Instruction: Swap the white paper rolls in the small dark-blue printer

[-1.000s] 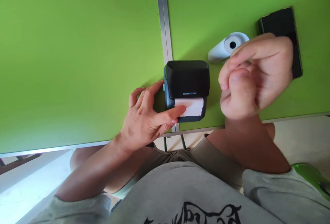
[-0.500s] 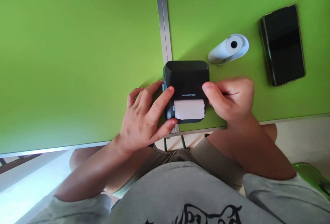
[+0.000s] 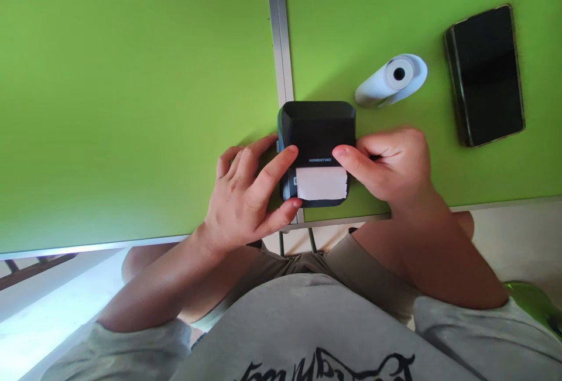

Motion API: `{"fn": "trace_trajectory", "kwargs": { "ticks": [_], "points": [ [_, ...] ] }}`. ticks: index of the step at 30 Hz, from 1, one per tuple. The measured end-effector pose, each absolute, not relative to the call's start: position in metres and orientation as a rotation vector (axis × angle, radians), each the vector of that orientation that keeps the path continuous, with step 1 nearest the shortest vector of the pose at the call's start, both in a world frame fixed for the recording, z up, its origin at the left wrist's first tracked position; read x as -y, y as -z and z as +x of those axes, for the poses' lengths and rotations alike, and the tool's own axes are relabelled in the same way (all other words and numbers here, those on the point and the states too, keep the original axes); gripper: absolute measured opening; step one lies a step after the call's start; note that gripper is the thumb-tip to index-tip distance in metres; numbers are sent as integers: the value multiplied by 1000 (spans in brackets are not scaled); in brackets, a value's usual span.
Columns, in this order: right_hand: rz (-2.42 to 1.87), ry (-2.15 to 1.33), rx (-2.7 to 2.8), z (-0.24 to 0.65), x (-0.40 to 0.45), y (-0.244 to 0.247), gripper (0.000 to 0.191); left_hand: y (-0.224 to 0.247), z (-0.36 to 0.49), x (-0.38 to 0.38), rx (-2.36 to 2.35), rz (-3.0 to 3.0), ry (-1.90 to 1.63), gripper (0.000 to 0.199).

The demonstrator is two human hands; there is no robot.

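A small black label printer (image 3: pixel 319 132) rests on the green table near its front edge, with white lettering on its lid. Out of its front slot comes a short piece of white paper (image 3: pixel 322 184). My left hand (image 3: pixel 243 194) grips the printer's left side, index finger on the lid and thumb at the front corner. On the other side my right hand (image 3: pixel 390 164) has its thumb on the lid's right front and its fingers curled against the printer's right side. Those curled fingertips are partly hidden.
A white paper roll (image 3: pixel 390 81), its outer end loose, lies behind and to the right of the printer. Farther right is a dark phone in a case (image 3: pixel 486 75). A grey metal seam (image 3: pixel 280 35) runs across the green table (image 3: pixel 132 94) and under the printer.
My right thumb has slid left, from the printer's right edge onto its lid. My left hand keeps the same hold, and the printer stays in place.
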State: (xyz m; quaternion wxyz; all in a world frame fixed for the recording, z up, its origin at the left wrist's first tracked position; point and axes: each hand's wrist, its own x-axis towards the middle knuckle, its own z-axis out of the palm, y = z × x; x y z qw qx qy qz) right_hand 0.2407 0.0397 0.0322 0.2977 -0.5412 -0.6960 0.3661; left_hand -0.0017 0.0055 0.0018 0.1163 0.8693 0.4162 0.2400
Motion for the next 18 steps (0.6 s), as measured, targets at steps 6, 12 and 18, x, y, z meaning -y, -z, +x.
{"fn": "trace_trajectory", "kwargs": {
  "ticks": [6, 12, 18],
  "points": [
    [-1391, -969, 1880, 241, -40, -31, 61, -1, -1, -6, -1237, 2550, -709, 59],
    [-1406, -1009, 1886, 242, -40, -34, 60, -1, 0, -6, -1234, 2548, -739, 58],
    [-1425, -957, 1891, 244, -41, -30, 60, 1, 0, -5, -1233, 2570, -751, 59]
  ]
}}
